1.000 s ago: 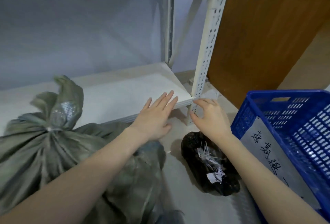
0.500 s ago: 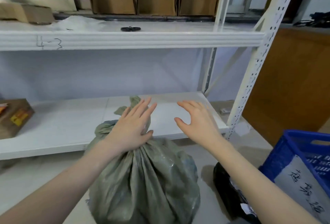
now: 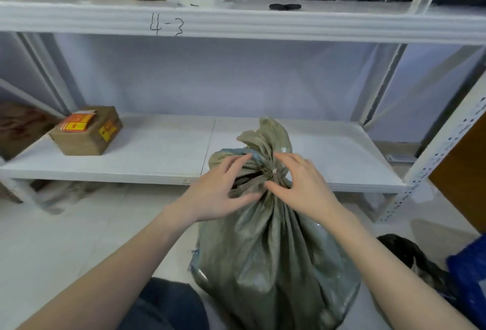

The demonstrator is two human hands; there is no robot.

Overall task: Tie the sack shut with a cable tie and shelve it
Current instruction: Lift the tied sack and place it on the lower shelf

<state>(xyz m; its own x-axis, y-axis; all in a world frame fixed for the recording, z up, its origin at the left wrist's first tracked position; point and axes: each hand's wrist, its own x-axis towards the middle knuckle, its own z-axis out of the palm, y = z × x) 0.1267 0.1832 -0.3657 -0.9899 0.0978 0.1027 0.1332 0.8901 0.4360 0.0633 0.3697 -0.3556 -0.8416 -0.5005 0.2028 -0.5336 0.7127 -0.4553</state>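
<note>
A grey-green woven sack [image 3: 273,250] stands upright on the floor in front of the low white shelf [image 3: 163,161]. Its neck is gathered and cinched by a pale cable tie [image 3: 274,171], with the loose top flaring above. My left hand [image 3: 223,193] rests on the left side of the neck, thumb and fingers curled around the folds. My right hand [image 3: 302,187] presses the right side of the neck, fingers spread, thumb near the tie. Both hands touch the sack just below the tie.
A taped brown carton [image 3: 86,131] sits at the shelf's left. The upper shelf, marked 4-3 [image 3: 165,24], holds cardboard boxes. A white perforated upright [image 3: 444,151] stands at right. A black bag [image 3: 410,258] and a blue crate [image 3: 470,274] lie at lower right.
The view has swung left and up from the shelf corner. Both hands left the shelf edge and came down onto the sack's tied neck, closing around it.
</note>
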